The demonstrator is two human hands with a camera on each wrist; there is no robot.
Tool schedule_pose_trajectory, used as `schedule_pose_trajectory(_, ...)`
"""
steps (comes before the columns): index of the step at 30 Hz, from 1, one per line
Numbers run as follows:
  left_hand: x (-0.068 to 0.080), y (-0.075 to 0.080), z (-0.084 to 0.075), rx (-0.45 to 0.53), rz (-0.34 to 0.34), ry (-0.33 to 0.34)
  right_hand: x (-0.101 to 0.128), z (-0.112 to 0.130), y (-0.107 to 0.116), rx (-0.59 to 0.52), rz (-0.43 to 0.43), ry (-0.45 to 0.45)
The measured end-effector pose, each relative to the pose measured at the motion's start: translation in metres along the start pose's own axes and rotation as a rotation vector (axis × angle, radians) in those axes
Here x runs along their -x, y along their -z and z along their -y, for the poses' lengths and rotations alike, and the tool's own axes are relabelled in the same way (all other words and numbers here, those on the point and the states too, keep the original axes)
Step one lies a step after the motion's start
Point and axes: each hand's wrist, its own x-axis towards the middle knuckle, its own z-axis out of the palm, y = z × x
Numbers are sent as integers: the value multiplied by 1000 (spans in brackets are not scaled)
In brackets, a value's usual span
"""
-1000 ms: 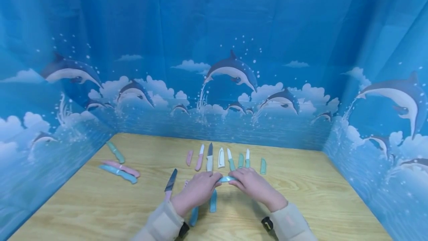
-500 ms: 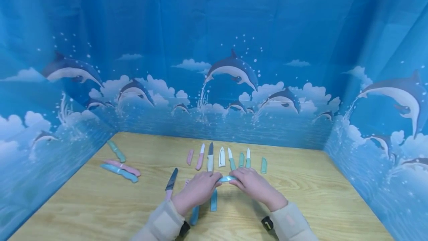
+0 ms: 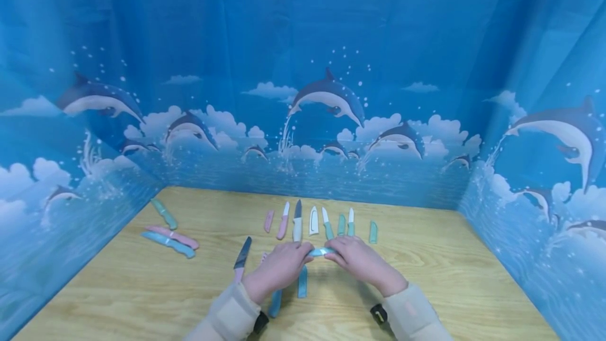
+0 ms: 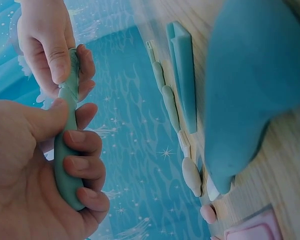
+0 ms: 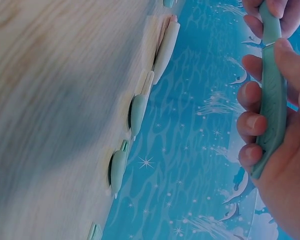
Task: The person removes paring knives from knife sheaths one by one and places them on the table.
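Head view: your left hand (image 3: 279, 270) and right hand (image 3: 361, 261) meet above the wooden table (image 3: 426, 278), both pinching one teal sheathed knife (image 3: 322, 252) between them. A row of knives and sheaths (image 3: 312, 221) lies just beyond.

Left wrist view: your fingers (image 4: 82, 167) curl round the knife's handle (image 4: 65, 165).

Right wrist view: your fingers (image 5: 250, 122) wrap the teal sheath (image 5: 271, 95), thumb on top.

Open wooden table (image 3: 450, 278) lies at lower right and lower left of the frame. A row of small knives and sheaths (image 3: 312, 222) blocks the centre; three more knives (image 3: 170, 238) sit at middle left. Curtain walls (image 3: 535, 183) close three sides.
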Motion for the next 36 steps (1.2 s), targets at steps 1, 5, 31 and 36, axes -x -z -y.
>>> schedule_pose_trajectory(1,0,0,0,-1,6,3,0,0,0,0,-2,3)
schedule_pose_trajectory(5,0,2,0,-7,28,15,-1,-1,0,-8,-8,14)
schedule_pose_trajectory(31,0,2,2,12,44,27,-2,-2,2,-56,36,0)
schedule_pose_trajectory(36,0,0,4,11,39,25,-2,-3,0,-54,35,-4)
